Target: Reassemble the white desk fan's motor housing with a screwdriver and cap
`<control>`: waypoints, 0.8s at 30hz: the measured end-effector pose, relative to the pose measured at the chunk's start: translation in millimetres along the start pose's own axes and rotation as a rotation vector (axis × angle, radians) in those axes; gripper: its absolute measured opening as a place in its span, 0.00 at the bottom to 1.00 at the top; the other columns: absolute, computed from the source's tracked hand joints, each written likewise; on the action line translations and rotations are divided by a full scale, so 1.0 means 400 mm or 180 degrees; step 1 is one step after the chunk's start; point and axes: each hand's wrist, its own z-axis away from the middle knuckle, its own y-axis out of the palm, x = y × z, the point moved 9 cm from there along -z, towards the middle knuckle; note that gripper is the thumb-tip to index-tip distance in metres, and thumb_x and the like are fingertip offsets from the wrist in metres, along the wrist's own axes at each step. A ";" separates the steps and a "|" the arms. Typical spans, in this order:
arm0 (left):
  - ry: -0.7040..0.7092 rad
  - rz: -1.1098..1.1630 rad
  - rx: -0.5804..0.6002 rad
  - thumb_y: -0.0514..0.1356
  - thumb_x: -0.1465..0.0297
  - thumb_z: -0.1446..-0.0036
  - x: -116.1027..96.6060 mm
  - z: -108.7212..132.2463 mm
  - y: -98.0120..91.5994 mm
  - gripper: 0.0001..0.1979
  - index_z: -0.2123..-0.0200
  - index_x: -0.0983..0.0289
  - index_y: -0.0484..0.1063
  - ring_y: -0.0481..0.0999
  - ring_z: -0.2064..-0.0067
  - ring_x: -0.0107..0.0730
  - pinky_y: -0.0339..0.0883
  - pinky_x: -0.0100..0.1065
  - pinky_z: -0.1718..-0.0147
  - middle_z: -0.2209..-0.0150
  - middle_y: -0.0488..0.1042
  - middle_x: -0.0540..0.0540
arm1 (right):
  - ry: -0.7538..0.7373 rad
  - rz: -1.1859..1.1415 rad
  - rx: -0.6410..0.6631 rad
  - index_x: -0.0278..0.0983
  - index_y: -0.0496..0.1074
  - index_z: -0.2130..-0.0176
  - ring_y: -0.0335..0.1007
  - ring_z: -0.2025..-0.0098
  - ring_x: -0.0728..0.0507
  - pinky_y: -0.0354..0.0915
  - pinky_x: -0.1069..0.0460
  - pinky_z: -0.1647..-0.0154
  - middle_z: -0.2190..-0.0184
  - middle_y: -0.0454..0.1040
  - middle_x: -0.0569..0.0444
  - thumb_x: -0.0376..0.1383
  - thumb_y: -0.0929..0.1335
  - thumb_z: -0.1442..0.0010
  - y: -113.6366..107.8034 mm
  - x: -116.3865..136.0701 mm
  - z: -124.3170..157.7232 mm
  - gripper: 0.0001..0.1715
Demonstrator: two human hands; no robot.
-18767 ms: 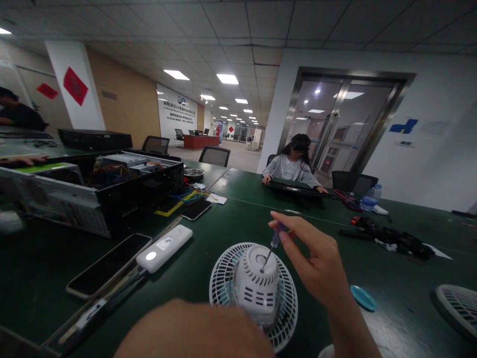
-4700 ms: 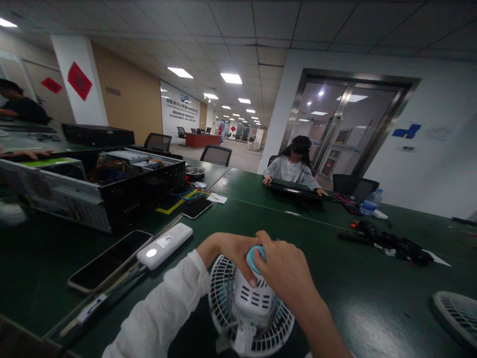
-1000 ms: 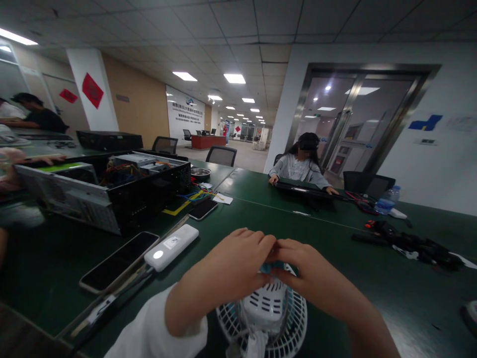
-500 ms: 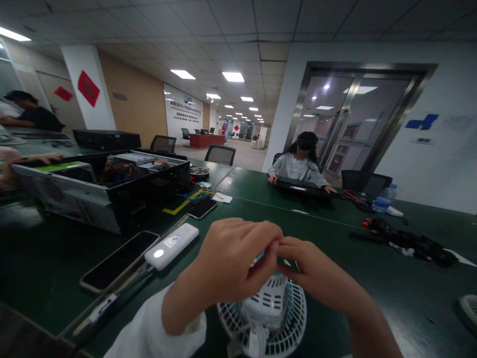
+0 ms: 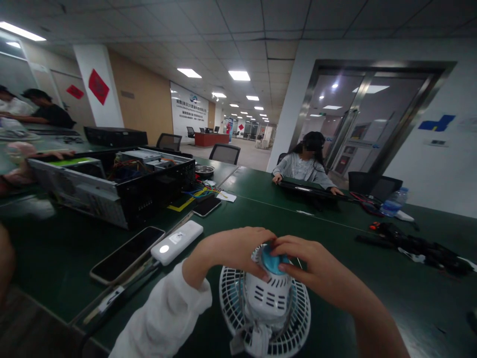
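A small white fan (image 5: pixel 269 293) lies with its round grille against the green table, its slotted housing pointing up. On top of the housing sits a round light-blue cap (image 5: pixel 274 261). My left hand (image 5: pixel 238 251) curls around the far left side of the housing, thumb along its near side. From the right, my right hand (image 5: pixel 298 253) grips the blue cap's edge between bent fingers and thumb. Some of the fingertips are hidden behind the cap. A clip-like white part with wire hangs at the near side of the fan.
Left of my hands are a white power bank (image 5: pixel 177 242) with a cable, a phone (image 5: pixel 127 254) and another phone (image 5: pixel 207 206). An open computer case (image 5: pixel 122 186) stands farther left. A co-worker (image 5: pixel 303 161) sits across, holding a black panel. A bottle (image 5: pixel 394 201) and black straps (image 5: pixel 417 246) lie right.
My left hand has lowered and shifted left, off the top of the fan, so the blue cap now shows. My right hand's fingers have come over the cap. The view has shifted slightly.
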 end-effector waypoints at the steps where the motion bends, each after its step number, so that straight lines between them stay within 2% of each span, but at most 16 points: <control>1: 0.0033 0.0007 -0.0005 0.68 0.65 0.57 -0.003 0.000 0.000 0.32 0.49 0.66 0.61 0.68 0.48 0.44 0.61 0.41 0.50 0.49 0.68 0.61 | 0.0004 0.0011 0.0012 0.38 0.73 0.59 0.66 0.50 0.45 0.60 0.49 0.48 0.53 0.72 0.52 0.30 0.65 0.43 0.001 -0.001 -0.001 0.12; 5: 0.0109 0.0145 0.0178 0.70 0.67 0.62 0.012 -0.021 0.025 0.35 0.50 0.67 0.61 0.69 0.50 0.43 0.63 0.38 0.52 0.50 0.68 0.61 | -0.0057 -0.0004 0.0011 0.38 0.73 0.59 0.65 0.50 0.45 0.59 0.50 0.49 0.52 0.72 0.52 0.30 0.65 0.43 0.002 -0.004 -0.005 0.11; 8: 0.0075 0.0254 0.0297 0.70 0.64 0.63 0.028 -0.038 0.044 0.35 0.51 0.67 0.62 0.72 0.53 0.43 0.66 0.37 0.57 0.52 0.71 0.61 | -0.0059 -0.0049 -0.0027 0.38 0.72 0.60 0.66 0.51 0.47 0.60 0.51 0.50 0.53 0.71 0.52 0.29 0.64 0.43 0.001 -0.005 -0.006 0.11; 14: 0.0041 0.0251 0.0347 0.71 0.63 0.64 0.026 -0.035 0.046 0.35 0.52 0.68 0.64 0.73 0.54 0.45 0.66 0.38 0.57 0.53 0.71 0.62 | 0.0226 0.0149 -0.0050 0.37 0.71 0.64 0.66 0.57 0.46 0.61 0.51 0.56 0.59 0.70 0.53 0.30 0.65 0.43 0.012 0.002 -0.007 0.06; 18: 0.0054 0.0401 0.0264 0.71 0.64 0.65 0.022 -0.034 0.043 0.36 0.52 0.67 0.63 0.72 0.52 0.46 0.65 0.40 0.55 0.52 0.71 0.62 | 0.0719 0.0689 -0.0128 0.37 0.70 0.64 0.68 0.63 0.45 0.61 0.51 0.64 0.62 0.69 0.51 0.33 0.64 0.41 0.024 -0.001 -0.014 0.06; 21: -0.0038 0.0368 0.0183 0.72 0.65 0.66 0.023 -0.036 0.040 0.36 0.53 0.69 0.63 0.72 0.53 0.47 0.66 0.40 0.56 0.53 0.71 0.63 | 0.1287 0.1171 -0.0288 0.35 0.68 0.61 0.71 0.63 0.40 0.61 0.49 0.67 0.62 0.71 0.48 0.35 0.60 0.39 0.019 -0.010 -0.012 0.10; 24: 0.0048 0.0490 0.0144 0.72 0.68 0.68 0.010 -0.035 0.038 0.40 0.50 0.66 0.59 0.72 0.52 0.46 0.65 0.38 0.55 0.51 0.70 0.62 | 0.1572 0.1333 -0.0429 0.36 0.65 0.58 0.73 0.62 0.37 0.62 0.48 0.70 0.63 0.73 0.45 0.34 0.59 0.39 0.017 -0.007 -0.009 0.10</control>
